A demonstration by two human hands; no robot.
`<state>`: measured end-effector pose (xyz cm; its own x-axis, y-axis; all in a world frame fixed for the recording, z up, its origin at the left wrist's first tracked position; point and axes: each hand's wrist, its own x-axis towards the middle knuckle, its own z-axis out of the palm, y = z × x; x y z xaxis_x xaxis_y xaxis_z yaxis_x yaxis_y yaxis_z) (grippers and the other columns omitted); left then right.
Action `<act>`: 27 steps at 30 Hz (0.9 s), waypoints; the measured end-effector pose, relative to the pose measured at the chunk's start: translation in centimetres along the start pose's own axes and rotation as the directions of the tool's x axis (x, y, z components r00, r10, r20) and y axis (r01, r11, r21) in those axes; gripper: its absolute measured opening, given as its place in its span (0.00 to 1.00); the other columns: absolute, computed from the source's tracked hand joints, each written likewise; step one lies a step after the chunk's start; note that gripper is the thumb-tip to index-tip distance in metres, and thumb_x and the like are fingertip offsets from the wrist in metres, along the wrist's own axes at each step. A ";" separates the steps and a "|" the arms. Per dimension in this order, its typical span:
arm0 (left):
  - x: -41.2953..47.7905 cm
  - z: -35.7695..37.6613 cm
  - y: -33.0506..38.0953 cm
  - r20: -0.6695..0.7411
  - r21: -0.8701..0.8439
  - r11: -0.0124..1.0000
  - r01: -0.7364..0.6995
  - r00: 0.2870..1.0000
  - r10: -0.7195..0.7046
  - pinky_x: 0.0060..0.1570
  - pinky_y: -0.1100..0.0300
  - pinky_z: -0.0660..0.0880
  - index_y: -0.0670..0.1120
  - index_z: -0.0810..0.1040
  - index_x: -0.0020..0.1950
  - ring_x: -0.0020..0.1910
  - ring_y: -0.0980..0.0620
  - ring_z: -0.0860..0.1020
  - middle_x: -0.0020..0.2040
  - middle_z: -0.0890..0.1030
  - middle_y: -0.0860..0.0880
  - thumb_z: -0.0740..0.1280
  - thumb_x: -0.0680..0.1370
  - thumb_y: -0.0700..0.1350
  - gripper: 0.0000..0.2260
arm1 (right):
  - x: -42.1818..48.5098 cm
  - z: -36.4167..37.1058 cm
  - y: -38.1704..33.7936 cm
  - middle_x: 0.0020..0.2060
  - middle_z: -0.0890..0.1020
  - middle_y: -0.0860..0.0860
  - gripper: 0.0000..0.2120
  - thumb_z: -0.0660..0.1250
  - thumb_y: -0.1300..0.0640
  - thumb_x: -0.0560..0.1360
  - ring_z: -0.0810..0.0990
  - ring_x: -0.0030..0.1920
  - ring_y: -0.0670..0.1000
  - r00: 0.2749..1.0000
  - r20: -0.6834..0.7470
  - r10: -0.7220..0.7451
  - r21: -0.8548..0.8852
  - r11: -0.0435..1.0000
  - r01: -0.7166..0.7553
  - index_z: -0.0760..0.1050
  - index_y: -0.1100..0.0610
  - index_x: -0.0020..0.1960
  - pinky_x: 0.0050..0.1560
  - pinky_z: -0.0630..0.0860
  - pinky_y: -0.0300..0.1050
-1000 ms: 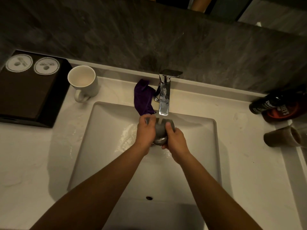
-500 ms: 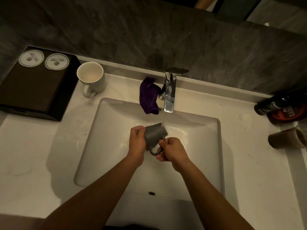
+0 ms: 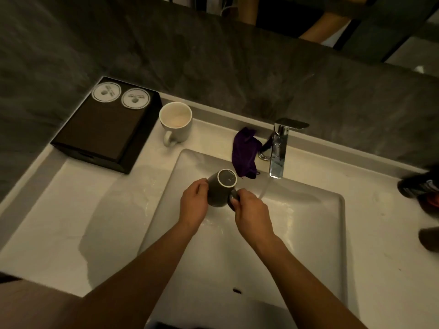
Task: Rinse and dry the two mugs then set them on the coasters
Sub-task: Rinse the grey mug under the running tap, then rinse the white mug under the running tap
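The grey mug (image 3: pixel 219 189) was held upturned, gripped by the left hand (image 3: pixel 193 203), handle pinched by the right hand (image 3: pixel 251 210); the purple cloth (image 3: pixel 244 153) lay just beyond, far-right.

Pale marble-look counter (image 3: pixel 71 229) spans frame, sink (image 3: pixel 327 233) sunk at centre. Upper left: dark box (image 3: pixel 102 134) against wall. Just right of box: white mug (image 3: pixel 176 123) upright, handle toward viewer. Behind sink rim, centre: purple cloth (image 3: pixel 244 154) bunched, hanging over basin edge, touching base of chrome tap (image 3: pixel 279 148). Right edge: dark bottle (image 3: pixel 418 185) on its side, blurred; below it another dark object (image 3: pixel 428 238), cut off
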<state>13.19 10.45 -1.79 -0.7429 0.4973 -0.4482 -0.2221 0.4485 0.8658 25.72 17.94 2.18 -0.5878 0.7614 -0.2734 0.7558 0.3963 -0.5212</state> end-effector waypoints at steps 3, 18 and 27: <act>1.1 -2.4 0.5 -0.005 0.266 0.952 -0.148 0.988 0.155 0.69 0.50 0.74 0.47 0.78 0.72 0.68 0.46 0.78 0.69 0.80 0.46 0.64 0.84 0.44 0.15 | 2.0 -0.7 -2.1 0.51 0.82 0.53 0.08 0.62 0.53 0.84 0.81 0.49 0.53 0.997 -0.063 -0.050 -0.001 0.999 0.050 0.77 0.54 0.59 0.52 0.79 0.49; 6.0 -13.1 -2.8 0.044 0.843 0.492 -0.219 0.939 0.342 0.80 0.45 0.58 0.42 0.63 0.82 0.83 0.43 0.59 0.83 0.63 0.42 0.62 0.83 0.58 0.32 | 10.6 -0.7 -7.6 0.49 0.82 0.57 0.08 0.61 0.54 0.84 0.80 0.47 0.60 0.987 -0.153 -0.044 -0.054 0.998 0.036 0.74 0.59 0.54 0.41 0.65 0.47; 5.8 -13.6 -3.8 0.068 0.877 0.423 -0.230 0.929 0.365 0.82 0.46 0.55 0.44 0.57 0.85 0.84 0.45 0.55 0.85 0.58 0.44 0.50 0.82 0.64 0.36 | 12.1 -0.5 -7.8 0.48 0.80 0.53 0.09 0.64 0.51 0.83 0.76 0.42 0.52 0.981 -0.193 -0.031 -0.062 0.998 0.020 0.75 0.57 0.54 0.40 0.67 0.47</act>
<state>1.14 1.54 -4.61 -0.7278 0.6759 -0.1156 0.6308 0.7261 0.2738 12.88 24.32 3.40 -0.5444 0.8333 -0.0955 0.7605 0.4423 -0.4755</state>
